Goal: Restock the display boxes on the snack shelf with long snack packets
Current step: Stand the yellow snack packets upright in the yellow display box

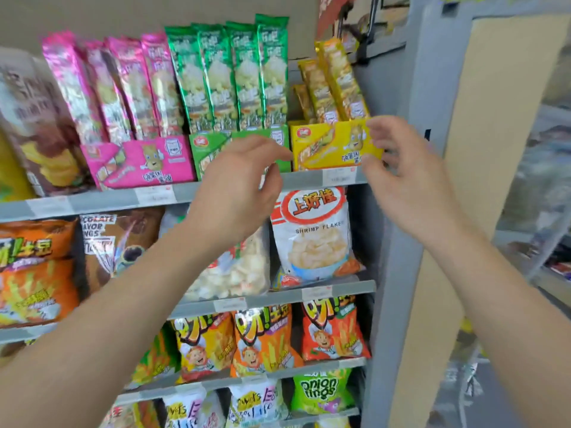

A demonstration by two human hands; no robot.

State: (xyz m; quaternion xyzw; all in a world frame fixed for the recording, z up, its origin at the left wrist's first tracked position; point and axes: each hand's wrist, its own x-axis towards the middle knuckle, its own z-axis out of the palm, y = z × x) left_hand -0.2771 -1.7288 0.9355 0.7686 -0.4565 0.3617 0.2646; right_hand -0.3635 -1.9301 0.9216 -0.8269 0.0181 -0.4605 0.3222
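Three display boxes stand on the top shelf (92, 200): a pink box (145, 162), a green box (213, 149) and a yellow box (327, 143). Tall pink packets (123, 88) and green packets (228, 75) fill the first two. Only a few yellow packets (333, 84) lean in the yellow box. My right hand (401, 168) grips the yellow box's right end, fingers on its top corner and thumb on its front. My left hand (238, 186) hovers in front of the green box, fingers loosely curled and holding nothing, thumb pointing at the yellow box's left edge.
Brown snack bags (40, 125) stand left of the pink box. Lower shelves hold shrimp flake bags (315, 239), orange fries bags (262, 341) and onion rings (321, 390). A grey upright post (398, 273) bounds the shelf on the right, with a beige panel (482, 149) beyond it.
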